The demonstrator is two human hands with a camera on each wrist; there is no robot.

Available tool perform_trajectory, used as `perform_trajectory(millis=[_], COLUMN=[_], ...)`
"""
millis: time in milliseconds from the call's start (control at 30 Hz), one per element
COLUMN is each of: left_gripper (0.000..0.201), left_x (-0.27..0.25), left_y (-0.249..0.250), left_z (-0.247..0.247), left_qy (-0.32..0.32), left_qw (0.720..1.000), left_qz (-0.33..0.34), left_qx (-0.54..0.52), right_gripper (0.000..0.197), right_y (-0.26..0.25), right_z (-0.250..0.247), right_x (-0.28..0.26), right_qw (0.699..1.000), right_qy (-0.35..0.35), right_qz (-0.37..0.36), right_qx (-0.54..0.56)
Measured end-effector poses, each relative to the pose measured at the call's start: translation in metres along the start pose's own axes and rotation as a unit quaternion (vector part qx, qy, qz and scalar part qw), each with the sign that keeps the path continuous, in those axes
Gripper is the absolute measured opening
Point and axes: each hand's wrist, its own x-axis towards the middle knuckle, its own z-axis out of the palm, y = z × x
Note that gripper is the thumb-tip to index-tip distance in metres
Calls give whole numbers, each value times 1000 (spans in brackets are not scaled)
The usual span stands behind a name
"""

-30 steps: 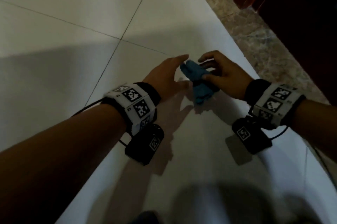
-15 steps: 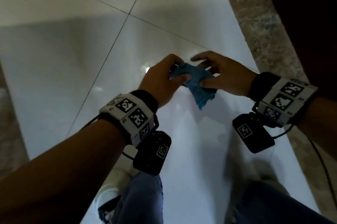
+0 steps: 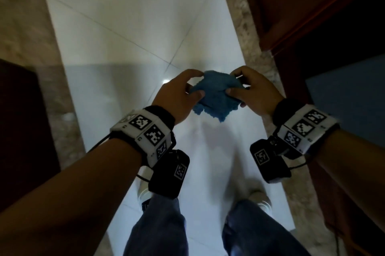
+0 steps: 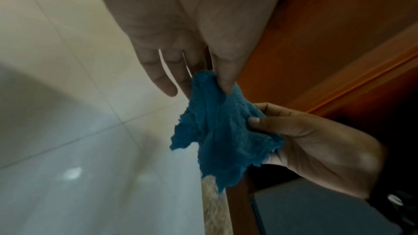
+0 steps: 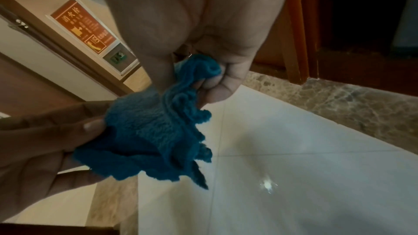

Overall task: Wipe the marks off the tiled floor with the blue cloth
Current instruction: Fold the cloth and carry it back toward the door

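The blue cloth (image 3: 214,95) hangs in the air above the tiled floor (image 3: 125,26), bunched and crumpled, stretched a little between both hands with its ragged lower edge drooping free. The left hand (image 3: 177,97) pinches the cloth's left side between thumb and curled fingers; in the left wrist view the thumb (image 4: 226,78) presses the cloth against the fingers while the little finger sticks out loose. The right hand (image 3: 254,91) grips the opposite side, its fingers curled tight round a fold of the cloth (image 5: 199,71). The floor below is glossy pale tile with thin grout lines and a bright light reflection (image 5: 268,184); marks on it cannot be made out. A speckled stone border (image 3: 245,26) runs along the tile beside a dark wooden door frame (image 3: 291,5). The person's jeans (image 3: 160,228) and pale shoes (image 3: 260,197) show below the wrists. The right wrist view shows a red wall sign (image 5: 83,28).
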Motion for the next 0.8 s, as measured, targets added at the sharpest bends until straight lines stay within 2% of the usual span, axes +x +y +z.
perform_trajectory(millis=[100, 200, 300, 400, 633, 800], left_gripper=[36, 45, 50, 46, 41, 41], left_x=[-2, 2, 19, 50, 146, 199], left_y=[45, 86, 123, 160, 261, 338], left_z=[-61, -119, -169, -208, -270, -316], left_qy=[-11, -39, -28, 4, 39, 61], left_qw=[1000, 999, 999, 999, 995, 995], left_qz=[4, 8, 18, 19, 3, 11], left_qx=[-8, -12, 14, 41, 89, 74], right_gripper=[23, 26, 42, 62, 40, 31], right_y=[-72, -141, -201, -249, -327, -397], right_z=[-15, -28, -41, -59, -132, -192], right_x=[-3, 4, 25, 55, 148, 194], right_qw=[1000, 999, 999, 997, 995, 990], right_qy=[13, 25, 10, -5, 37, 51], right_qz=[11, -3, -22, -44, -68, -70], right_qx=[25, 28, 48, 63, 63, 108])
